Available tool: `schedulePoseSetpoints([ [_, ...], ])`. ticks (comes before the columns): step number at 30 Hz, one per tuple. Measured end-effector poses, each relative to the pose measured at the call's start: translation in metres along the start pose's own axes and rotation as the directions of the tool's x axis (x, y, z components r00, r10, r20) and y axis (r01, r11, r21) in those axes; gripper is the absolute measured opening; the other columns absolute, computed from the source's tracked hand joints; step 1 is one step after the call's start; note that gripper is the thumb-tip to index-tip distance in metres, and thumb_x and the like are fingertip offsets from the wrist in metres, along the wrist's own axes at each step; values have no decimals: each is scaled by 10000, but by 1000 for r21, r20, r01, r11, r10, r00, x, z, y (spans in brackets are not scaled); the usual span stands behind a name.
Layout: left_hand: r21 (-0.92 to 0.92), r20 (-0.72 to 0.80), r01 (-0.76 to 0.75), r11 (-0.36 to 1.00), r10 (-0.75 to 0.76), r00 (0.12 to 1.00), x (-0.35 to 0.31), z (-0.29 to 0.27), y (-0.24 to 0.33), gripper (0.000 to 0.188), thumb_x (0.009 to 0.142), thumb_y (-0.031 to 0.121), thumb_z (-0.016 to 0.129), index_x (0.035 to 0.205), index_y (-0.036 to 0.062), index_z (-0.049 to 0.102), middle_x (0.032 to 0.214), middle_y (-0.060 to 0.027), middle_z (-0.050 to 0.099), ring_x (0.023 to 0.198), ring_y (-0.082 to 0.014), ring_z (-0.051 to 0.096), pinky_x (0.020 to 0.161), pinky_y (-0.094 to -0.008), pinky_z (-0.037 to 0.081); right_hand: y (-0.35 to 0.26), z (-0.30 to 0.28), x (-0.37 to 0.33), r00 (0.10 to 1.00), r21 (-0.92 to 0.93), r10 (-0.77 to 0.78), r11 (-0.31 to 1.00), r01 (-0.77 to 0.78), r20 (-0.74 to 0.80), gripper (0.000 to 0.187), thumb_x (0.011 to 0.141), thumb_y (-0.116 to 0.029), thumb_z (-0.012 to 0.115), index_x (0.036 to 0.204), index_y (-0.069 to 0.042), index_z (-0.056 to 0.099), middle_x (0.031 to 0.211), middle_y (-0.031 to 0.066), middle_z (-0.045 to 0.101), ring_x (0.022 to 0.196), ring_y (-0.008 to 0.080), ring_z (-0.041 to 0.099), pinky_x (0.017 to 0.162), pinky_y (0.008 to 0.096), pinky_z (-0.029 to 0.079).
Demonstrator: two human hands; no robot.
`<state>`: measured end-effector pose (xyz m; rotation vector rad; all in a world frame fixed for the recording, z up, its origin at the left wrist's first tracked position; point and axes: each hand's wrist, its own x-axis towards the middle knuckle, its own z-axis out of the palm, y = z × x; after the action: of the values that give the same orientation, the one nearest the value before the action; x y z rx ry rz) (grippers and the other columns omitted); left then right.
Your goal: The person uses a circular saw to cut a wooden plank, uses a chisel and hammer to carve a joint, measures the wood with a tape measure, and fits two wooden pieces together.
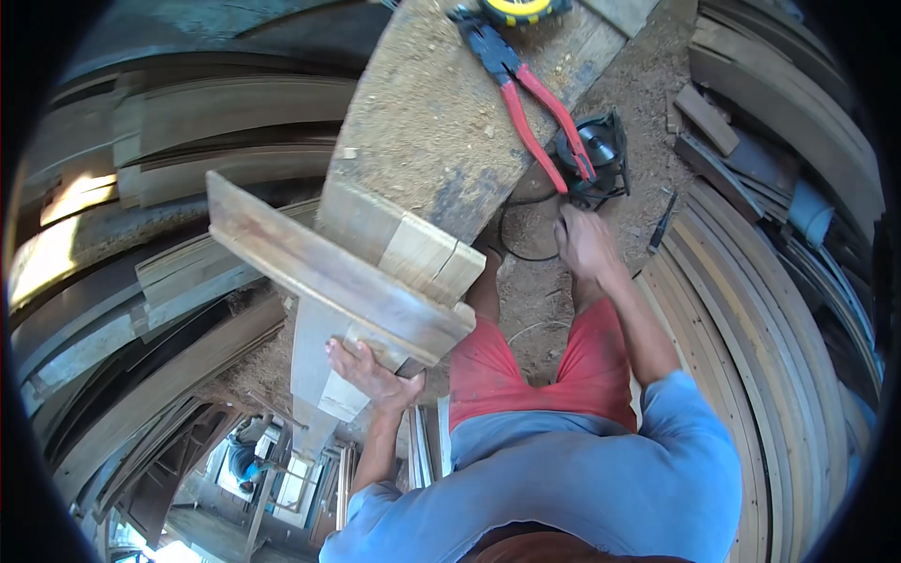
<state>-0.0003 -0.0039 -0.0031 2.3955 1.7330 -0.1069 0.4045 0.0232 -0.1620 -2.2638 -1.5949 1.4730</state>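
Observation:
My left hand [374, 377] lies with its fingers spread on a pale board [340, 394], beside the lower edge of a long plank [328, 267]. This plank stands tilted on edge across shorter wooden blocks [422, 258] at the near end of a sawdust-covered bench [404, 122]. Out to the right, my right hand [588, 242] is closed, its fingers curled in; what they hold, if anything, is hidden. Just beyond it are the handle ends of red-handled pliers [516, 80] resting on the bench, and a circular saw [596, 145] on the ground.
A yellow and black tape measure [519, 7] sits at the bench's far end. A black cable [507, 239] loops over the sawdusty ground. Stacked timber [751, 338] lines the right side, and more boards [235, 113] the left. Another person [246, 460] is at lower left.

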Motion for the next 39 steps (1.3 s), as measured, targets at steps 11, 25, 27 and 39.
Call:
schedulePoseSetpoints([
  [11,-77,-23,48,996,-50,998,2,-5,-5,1241,629,555,872,1624,189,226,1626,-382,194,1500,-616,166,1181,-759,136,-254,-59,-42,940,-86,-147,988,126,-307,469,855,-187,753,1198,79,574,1174,251,558,1154,432,582,933,487,540],
  [25,-175,-11,46,983,-48,999,0,-10,-6,1309,588,403,895,1648,180,160,1649,-389,133,1521,-626,94,1183,-775,94,-257,-58,-38,944,-110,-28,994,-9,-329,477,815,-220,842,1078,57,556,1058,310,645,1019,489,647,890,522,524],
  [27,-179,-14,42,983,-46,999,-2,-9,-7,1316,583,395,896,1650,179,156,1648,-391,132,1521,-627,90,1182,-777,93,-256,-63,-39,950,-78,-28,997,4,-311,469,824,-230,836,1085,42,558,1069,302,646,1025,496,644,900,528,518],
  [39,-155,-9,33,987,-35,999,-2,-13,-7,1333,573,373,911,1648,169,150,1645,-392,130,1520,-624,92,1184,-775,100,-282,-69,-46,954,-111,-72,993,41,-292,583,889,-307,774,1319,41,587,1237,294,604,1154,461,596,1012,523,491],
])
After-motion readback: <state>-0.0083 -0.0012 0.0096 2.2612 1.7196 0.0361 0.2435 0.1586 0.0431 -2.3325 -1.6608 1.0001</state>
